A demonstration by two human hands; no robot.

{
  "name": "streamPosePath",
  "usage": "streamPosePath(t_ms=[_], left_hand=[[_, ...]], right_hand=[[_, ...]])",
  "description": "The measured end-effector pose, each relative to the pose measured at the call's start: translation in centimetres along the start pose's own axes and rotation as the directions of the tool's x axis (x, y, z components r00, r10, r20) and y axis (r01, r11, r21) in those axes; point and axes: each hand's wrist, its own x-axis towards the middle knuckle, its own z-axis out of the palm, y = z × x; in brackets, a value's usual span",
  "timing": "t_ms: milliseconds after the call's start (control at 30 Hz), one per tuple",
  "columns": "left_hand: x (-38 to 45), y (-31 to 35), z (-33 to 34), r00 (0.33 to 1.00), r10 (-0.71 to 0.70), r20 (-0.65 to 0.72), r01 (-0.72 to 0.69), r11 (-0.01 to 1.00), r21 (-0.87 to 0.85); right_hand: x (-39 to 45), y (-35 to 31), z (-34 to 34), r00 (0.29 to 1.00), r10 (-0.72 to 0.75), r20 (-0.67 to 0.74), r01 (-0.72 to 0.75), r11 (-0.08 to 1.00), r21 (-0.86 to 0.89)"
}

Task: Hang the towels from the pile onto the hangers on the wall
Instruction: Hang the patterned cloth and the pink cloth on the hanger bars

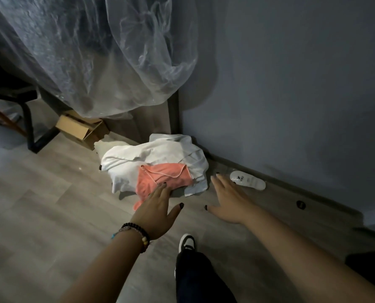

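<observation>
Down on the floor, in the corner by the wall, sits the pile of towels, and it looks untouched: white towels bundled underneath, a coral towel lying on top at the front. Both arms are stretched out toward it. The left hand has its fingers straight and spread, the tips over the coral towel's near edge, gripping nothing yet. The right hand is just as flat and wide, hovering beside the pile's right side, holding nothing. No hangers are in view from here. By my reading this is the very start: nothing lifted, nothing hung, the whole pile left to go. A cardboard box lies beyond the pile under plastic sheeting.
</observation>
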Motion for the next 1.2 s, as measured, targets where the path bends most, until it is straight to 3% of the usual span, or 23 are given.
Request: streamPosePath(t_ms=[200,300,433,567,667,867,1000,1200], left_hand=[[8.0,-4.7,-0.9,0.998,-0.049,0.037,0.051,0.998,-0.049],[11.3,-6.8,-0.8,0.996,-0.079,0.039,0.082,0.991,-0.109],[14.6,-9.5,0.5,0.996,-0.076,0.045,0.082,0.982,-0.167],[18.5,-13.5,3.8,0.995,-0.085,0.055,0.094,0.976,-0.197],[21.9,-16.9,7.3,0.994,-0.085,0.064,0.097,0.970,-0.223],[28.0,-23.2,14.7,0.994,-0.100,0.052,0.111,0.955,-0.276],[30.4,-26.4,18.7,0.991,-0.117,0.062,0.130,0.945,-0.300],[31.0,-28.4,20.0,0.976,-0.209,0.067,0.219,0.891,-0.399]], right_hand=[[10.2,0.5,-0.3,0.997,0.046,0.056,-0.048,0.998,0.037],[14.8,0.2,0.2,0.992,0.101,0.076,-0.114,0.975,0.189],[20.8,0.2,3.2,0.967,0.245,0.072,-0.246,0.822,0.513],[27.4,0.7,7.9,0.923,0.384,0.031,-0.326,0.737,0.592],[33.1,1.0,12.0,0.872,0.479,0.103,-0.399,0.572,0.717],[45.0,4.5,23.0,0.785,0.564,0.254,-0.502,0.340,0.795],[50.6,6.2,27.9,0.702,0.608,0.370,-0.502,0.054,0.863],[54.7,8.2,31.8,0.608,0.708,0.359,-0.492,-0.019,0.871]])
